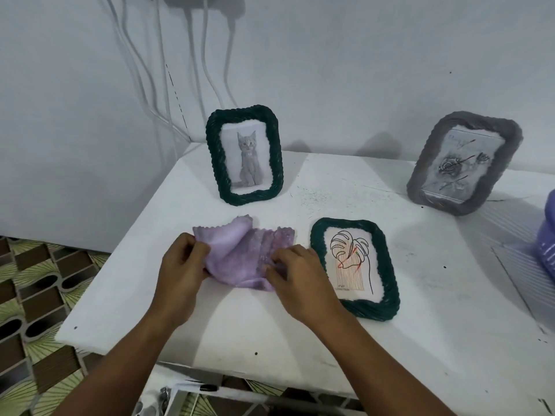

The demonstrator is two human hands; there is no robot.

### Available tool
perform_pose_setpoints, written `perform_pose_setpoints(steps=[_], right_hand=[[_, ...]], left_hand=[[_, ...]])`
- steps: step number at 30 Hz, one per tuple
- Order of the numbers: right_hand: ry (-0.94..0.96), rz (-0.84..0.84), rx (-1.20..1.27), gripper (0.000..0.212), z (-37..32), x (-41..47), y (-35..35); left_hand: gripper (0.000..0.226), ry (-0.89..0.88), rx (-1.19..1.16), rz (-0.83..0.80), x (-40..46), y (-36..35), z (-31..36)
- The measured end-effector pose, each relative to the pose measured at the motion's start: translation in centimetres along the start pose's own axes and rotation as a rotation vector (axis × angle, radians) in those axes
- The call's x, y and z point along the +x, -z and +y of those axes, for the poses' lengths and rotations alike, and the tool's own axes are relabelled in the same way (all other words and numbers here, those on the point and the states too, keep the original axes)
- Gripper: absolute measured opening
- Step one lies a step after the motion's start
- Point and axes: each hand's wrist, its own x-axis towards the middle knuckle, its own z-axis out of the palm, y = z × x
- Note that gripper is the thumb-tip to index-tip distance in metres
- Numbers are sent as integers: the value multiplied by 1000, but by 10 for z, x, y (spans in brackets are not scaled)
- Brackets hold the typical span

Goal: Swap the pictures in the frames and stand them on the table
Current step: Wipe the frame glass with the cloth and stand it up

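- My left hand (183,265) pinches the left edge of a purple cloth (240,259) lying on the white surface (300,334); its fingertips are tucked out of sight behind the fabric.
- My right hand (300,277) presses and grips the cloth's right side, covering that part of it.
- A dark green frame with a cat picture (244,154) stands upright at the back of the surface.
- A second green frame with a leaf drawing (356,267) lies flat just right of my right hand.
- A grey frame with a rose picture (464,162) stands tilted at the far right; its picture is faint and glare-washed.
- A purple object (548,232) is cut off by the right edge; I cannot tell what it is.
- White cables (195,70) hang on the wall behind.
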Motion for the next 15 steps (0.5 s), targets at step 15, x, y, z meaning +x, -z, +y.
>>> perform_pose_setpoints(steps=[15], right_hand=[[240, 59, -26, 15, -1, -2, -34]], left_hand=[[11, -134, -100, 164, -19, -7, -7]])
